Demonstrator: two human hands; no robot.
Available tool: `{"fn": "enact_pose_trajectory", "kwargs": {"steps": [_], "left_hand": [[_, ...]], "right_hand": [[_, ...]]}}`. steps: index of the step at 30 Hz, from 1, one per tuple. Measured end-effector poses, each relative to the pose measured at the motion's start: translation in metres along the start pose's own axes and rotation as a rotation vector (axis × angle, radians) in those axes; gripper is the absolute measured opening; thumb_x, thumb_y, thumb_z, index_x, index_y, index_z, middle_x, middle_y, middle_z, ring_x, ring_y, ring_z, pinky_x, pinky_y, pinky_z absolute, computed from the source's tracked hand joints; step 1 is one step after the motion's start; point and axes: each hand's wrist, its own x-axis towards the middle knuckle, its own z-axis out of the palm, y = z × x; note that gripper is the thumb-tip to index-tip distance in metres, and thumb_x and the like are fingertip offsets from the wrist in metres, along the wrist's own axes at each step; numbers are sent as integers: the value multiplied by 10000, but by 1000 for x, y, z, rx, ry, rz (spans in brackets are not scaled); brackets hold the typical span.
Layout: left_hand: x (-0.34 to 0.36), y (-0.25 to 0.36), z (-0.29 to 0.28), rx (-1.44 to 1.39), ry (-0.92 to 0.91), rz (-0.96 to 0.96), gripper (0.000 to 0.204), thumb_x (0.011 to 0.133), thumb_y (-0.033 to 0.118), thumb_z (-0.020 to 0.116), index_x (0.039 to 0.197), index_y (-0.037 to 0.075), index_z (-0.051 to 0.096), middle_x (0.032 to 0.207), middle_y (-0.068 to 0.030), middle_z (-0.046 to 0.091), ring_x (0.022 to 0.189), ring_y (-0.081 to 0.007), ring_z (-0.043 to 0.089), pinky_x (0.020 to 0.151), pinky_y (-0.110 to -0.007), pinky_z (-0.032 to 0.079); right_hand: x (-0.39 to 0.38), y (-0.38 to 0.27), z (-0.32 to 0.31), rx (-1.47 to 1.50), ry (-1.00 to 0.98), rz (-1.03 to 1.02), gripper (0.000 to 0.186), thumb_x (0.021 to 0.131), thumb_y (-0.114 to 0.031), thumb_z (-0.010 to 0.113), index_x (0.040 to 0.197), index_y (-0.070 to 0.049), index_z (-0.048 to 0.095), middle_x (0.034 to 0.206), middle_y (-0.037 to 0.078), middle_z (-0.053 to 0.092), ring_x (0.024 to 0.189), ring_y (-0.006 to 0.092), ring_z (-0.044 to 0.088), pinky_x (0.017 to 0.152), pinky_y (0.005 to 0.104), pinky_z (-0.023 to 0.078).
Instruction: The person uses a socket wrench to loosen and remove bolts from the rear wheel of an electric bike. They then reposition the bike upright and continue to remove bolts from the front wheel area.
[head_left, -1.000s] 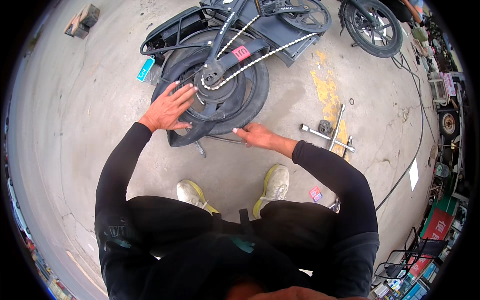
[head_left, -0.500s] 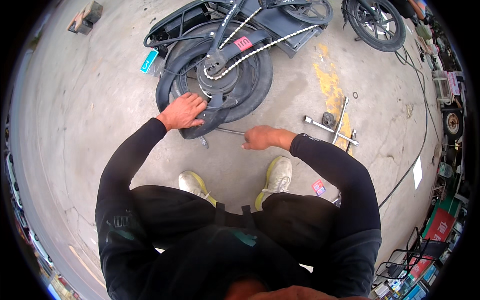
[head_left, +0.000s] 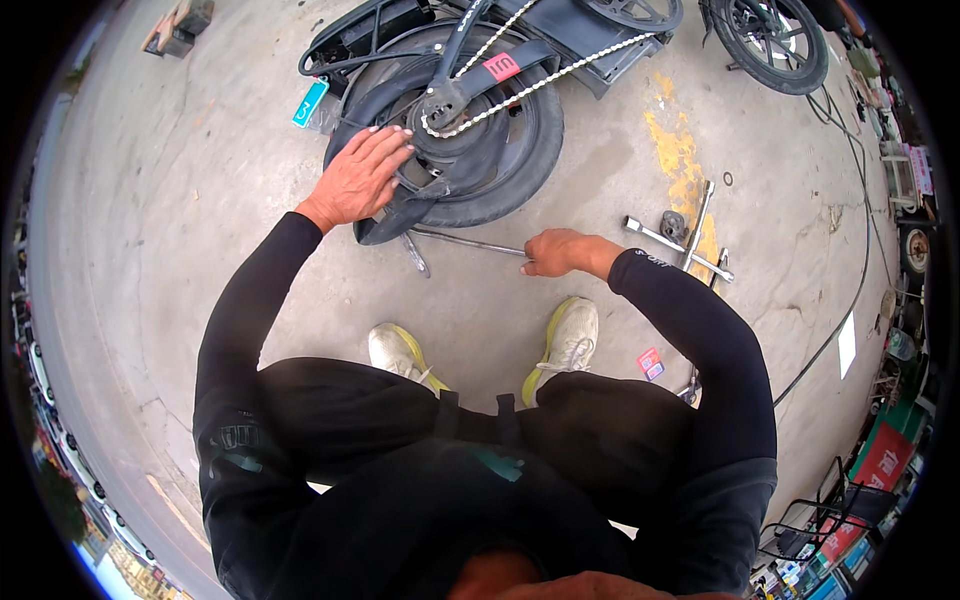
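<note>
A bike lies on its side on the concrete, its rear wheel [head_left: 545, 150] nearest me. A black rubber inner tube [head_left: 385, 232] bulges out at the near-left side of the wheel. My left hand [head_left: 355, 178] is laid over this tube, fingers stretched and close together, palm hidden. My right hand [head_left: 572, 252] is wrapped round one end of a thin metal tire lever [head_left: 470, 242]. The lever's far end reaches the tube's lower edge; how it sits there is hard to see. A second short metal bar [head_left: 416, 256] sticks out from below the tube.
To the right lie a four-way lug wrench [head_left: 692, 243] and a small dark round part [head_left: 674, 226]. A chain [head_left: 560, 87] loops over the bike. Another wheel [head_left: 770, 45] stands at the far right, a black cable [head_left: 858, 190] trailing past it. Near my shoes is a small red packet [head_left: 651, 364].
My left hand has slid up along the tube and its fingers have straightened. The right hand has drawn rightward with the lever, more of which now shows. The whole view has shifted slightly.
</note>
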Motion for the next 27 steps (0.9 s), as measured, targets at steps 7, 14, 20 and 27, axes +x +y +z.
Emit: {"fn": "enact_pose_trajectory", "kwargs": {"steps": [7,14,20,27], "left_hand": [[80,97,15,-196,-15,214,625,855,310,768,1379,58,538,1451,-108,528,1391,-275,476,1171,-470,353],[107,92,-11,-326,33,1,334,892,232,739,1165,64,644,1122,-81,652,1056,-272,654,906,-420,520],[164,70,-22,-278,47,-154,330,938,226,687,1224,72,630,1031,-112,682,883,-332,693,731,-442,561],[263,55,-14,-160,192,-325,334,938,281,691,1166,40,656,1035,-142,716,912,-364,701,729,-461,562]], "right_hand": [[2,-37,-7,-136,31,-101,427,977,-411,610,1085,-26,761,1110,181,750,1075,374,699,918,475,549],[-63,-19,14,-214,605,-367,315,954,-357,660,910,-50,709,901,126,731,880,363,709,804,466,566],[-64,-4,126,361,677,-318,286,961,-324,656,848,-61,673,849,135,707,792,356,696,700,470,561],[-18,-1,206,476,980,-187,230,947,-264,654,820,-73,630,766,119,655,720,328,670,636,455,541]]}}
